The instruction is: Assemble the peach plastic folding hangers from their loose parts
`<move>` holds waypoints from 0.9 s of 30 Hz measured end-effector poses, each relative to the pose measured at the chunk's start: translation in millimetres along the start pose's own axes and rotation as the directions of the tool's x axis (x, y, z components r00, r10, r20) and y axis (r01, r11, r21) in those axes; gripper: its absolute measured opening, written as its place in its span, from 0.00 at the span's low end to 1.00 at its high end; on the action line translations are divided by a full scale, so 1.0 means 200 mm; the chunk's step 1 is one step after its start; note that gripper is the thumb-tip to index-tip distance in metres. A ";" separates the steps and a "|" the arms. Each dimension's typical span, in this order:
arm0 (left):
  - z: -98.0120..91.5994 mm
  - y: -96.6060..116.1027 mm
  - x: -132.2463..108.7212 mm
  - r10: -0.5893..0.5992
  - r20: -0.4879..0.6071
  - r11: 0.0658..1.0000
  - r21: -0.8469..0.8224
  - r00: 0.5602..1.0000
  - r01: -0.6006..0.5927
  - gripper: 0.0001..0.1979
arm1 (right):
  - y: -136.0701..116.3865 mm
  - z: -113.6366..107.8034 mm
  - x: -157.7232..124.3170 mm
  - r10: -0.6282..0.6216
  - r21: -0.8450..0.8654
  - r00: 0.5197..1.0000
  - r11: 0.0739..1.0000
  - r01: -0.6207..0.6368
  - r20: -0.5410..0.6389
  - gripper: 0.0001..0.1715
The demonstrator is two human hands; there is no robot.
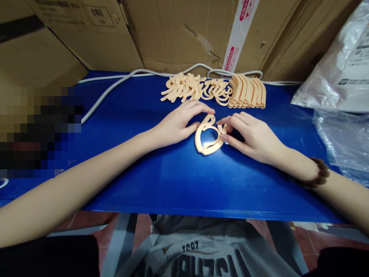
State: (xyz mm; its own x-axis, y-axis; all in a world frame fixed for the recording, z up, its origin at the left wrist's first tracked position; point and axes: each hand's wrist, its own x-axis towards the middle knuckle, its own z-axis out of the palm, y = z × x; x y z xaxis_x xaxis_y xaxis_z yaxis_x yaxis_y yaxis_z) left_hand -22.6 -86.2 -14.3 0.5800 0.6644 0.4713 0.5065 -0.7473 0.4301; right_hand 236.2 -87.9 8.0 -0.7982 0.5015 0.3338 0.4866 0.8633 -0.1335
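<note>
1. Blue tabletop (pixel 173 184), with cardboard boxes (pixel 178 34) stacked behind it. A white cable (pixel 109 90) runs along the far edge. Clear plastic bags (pixel 340 69) sit at the right of the frame.
2. Peach plastic loop (pixel 205 148) lies flat at centre frame, between both hands.
3. Left hand (pixel 175 125): fingertips over the loop's upper curl, thumb against its left rim, a loose grasp. Right hand (pixel 253 136): thumb and forefinger pinch the loop's right side.
4. Handling, judged: thin moulded plastic, light, smooth, probably springy. The thicker outer rim looks the safest hold; the thin inner curls may bend.
5. Room: a row of like pieces (pixel 213 90) lies just beyond, upper centre. There is open blue to the left and toward the near edge. The bags crowd the right.
</note>
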 end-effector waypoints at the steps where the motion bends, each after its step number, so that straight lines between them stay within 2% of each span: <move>1: 0.00 0.00 0.00 0.007 0.007 1.000 -0.001 1.000 -0.007 0.21 | 0.00 0.00 0.00 0.008 -0.010 1.000 1.000 -0.008 -0.002 0.20; 9: -0.01 0.04 -0.01 0.039 0.093 0.998 -0.044 0.995 -0.035 0.29 | 0.01 0.00 0.00 0.022 -0.050 1.000 0.998 -0.022 0.001 0.29; 18: -0.01 0.06 -0.02 0.038 0.199 0.997 -0.069 0.979 -0.024 0.34 | 0.01 -0.01 0.00 -0.066 -0.019 0.997 0.998 0.067 0.040 0.28; 24: -0.01 0.07 -0.02 0.032 0.198 0.995 -0.104 0.980 -0.011 0.32 | 0.00 -0.02 0.00 -0.070 -0.010 0.998 0.998 0.070 0.005 0.26; 27: -0.02 0.07 -0.01 0.048 0.221 0.998 -0.053 0.974 -0.037 0.29 | 0.00 -0.03 0.00 -0.059 -0.001 0.998 0.998 0.059 0.013 0.26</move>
State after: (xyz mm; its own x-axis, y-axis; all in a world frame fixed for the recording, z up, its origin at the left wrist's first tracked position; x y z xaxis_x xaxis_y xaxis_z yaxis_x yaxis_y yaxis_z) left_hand -18.9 -98.2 -5.7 0.7303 0.6091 0.3093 0.4504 -0.7698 0.4522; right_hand 237.9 -88.3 13.0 -0.8301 0.4505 0.3285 0.4393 0.8913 -0.1122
